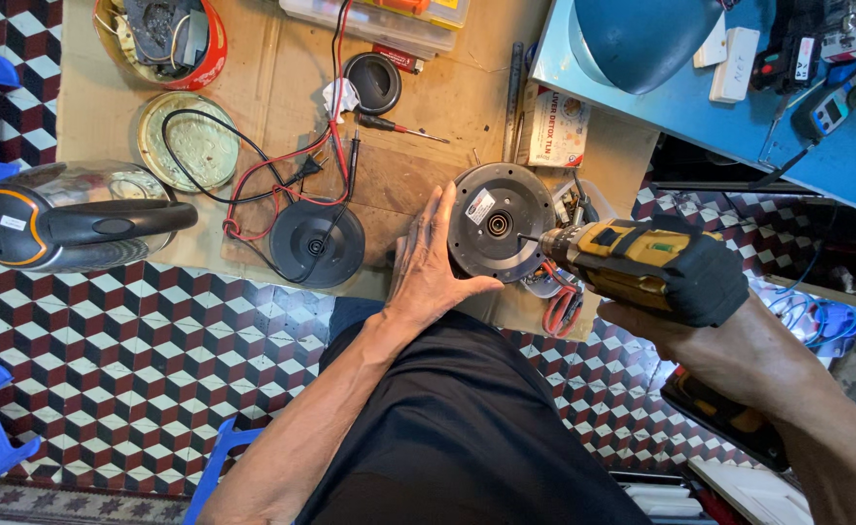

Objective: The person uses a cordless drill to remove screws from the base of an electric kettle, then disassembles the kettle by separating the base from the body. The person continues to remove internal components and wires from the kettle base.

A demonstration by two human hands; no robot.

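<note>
Cardboard sheet [282, 68] covers a floor of cube-pattern tiles [107, 340]; work happens at its near edge, over the person's lap.

Left hand [426, 264]: fingers spread flat against the rim of a round dark appliance base [499, 222], tilted up on edge, apparently to brace it against the push of the tool. Thumb hooks under the lower rim.

Right hand [685, 316]: wrapped tight around the grip of a yellow-and-black cordless drill [642, 261], held level, bit tip touching the base's face just right of the centre hub.

Behind the base: red-handled pliers [562, 309] and loose parts, partly hidden.

Further left: black kettle power base [317, 242] with its cord, red test leads [292, 165], a screwdriver [401, 126]. Steel kettle [68, 216] lies on its side at the sheet's edge. Round brass-coloured lid [190, 142] and red tin [160, 41] of odds beyond. Blue table [700, 107] at upper right.
</note>
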